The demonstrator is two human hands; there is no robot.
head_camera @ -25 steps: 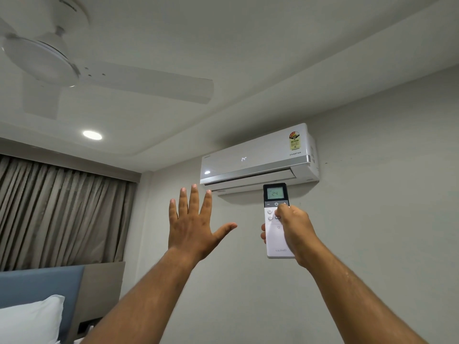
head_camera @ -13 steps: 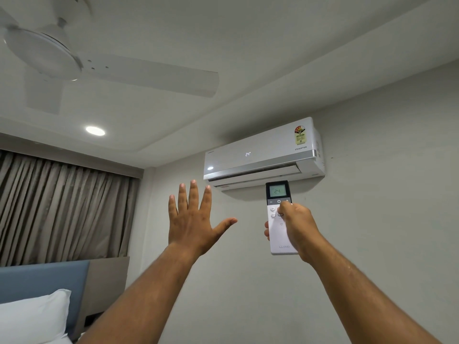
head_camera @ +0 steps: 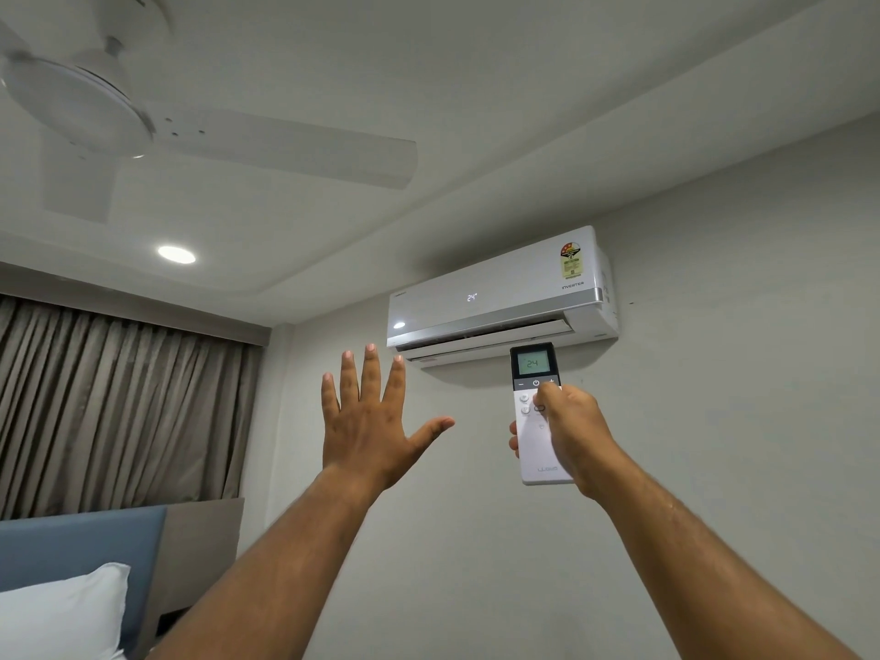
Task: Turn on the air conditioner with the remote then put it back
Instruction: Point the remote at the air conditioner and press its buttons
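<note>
A white air conditioner (head_camera: pixel 500 297) hangs high on the wall, its front showing 24 and its bottom flap slightly open. Just below it I hold a white remote (head_camera: pixel 532 364) upright in my right hand (head_camera: pixel 574 435); its dark top screen reads 24. My thumb rests on the buttons just under the power symbol. My left hand (head_camera: pixel 366 426) is raised to the left of the remote, palm toward the wall, fingers spread, holding nothing.
A white ceiling fan (head_camera: pixel 95 111) hangs at the upper left, near a round ceiling light (head_camera: pixel 176 254). Brown curtains (head_camera: pixel 119 402) cover the left wall. A blue headboard (head_camera: pixel 81 545) and a white pillow (head_camera: pixel 62 616) sit at the lower left.
The air conditioner's flap has opened a little. Both hands stay raised in nearly the same pose; the view has shifted slightly.
</note>
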